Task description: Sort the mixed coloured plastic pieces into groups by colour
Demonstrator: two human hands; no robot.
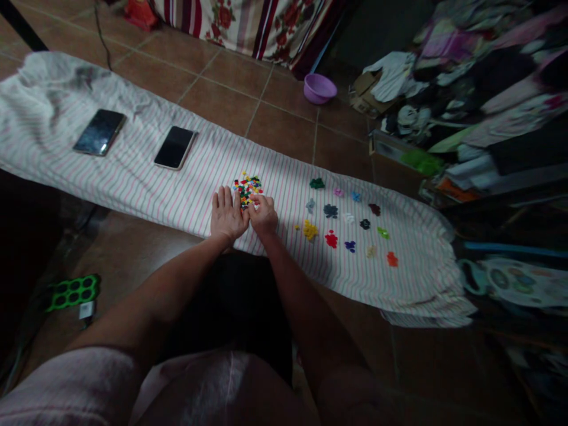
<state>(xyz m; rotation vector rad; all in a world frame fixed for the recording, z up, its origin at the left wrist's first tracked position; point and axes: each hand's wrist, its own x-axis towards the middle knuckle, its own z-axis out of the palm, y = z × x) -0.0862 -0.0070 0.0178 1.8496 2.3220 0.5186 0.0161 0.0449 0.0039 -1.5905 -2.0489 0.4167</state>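
A mixed pile of small colourful pieces (249, 188) lies on the striped cloth (284, 168); they are too small to name surely. My left hand (228, 218) rests at the near left edge of this pile, fingers stretched out, thumb side against my other hand. Curled fingers of my right hand (265, 218) are at the pile's near right edge; what they pinch, if anything, is hidden. To the right lie small single-colour heaps, among them a yellow heap (309, 230), a red heap (331, 239), a dark green heap (316, 183) and an orange heap (391, 258).
Two phones, a dark one (100, 132) and a pale-edged one (176, 147), lie left on the cloth. A purple basin (320, 89) stands on the tiled floor beyond. Clothes (483, 89) are heaped at the right. A green power strip (74, 292) is at lower left.
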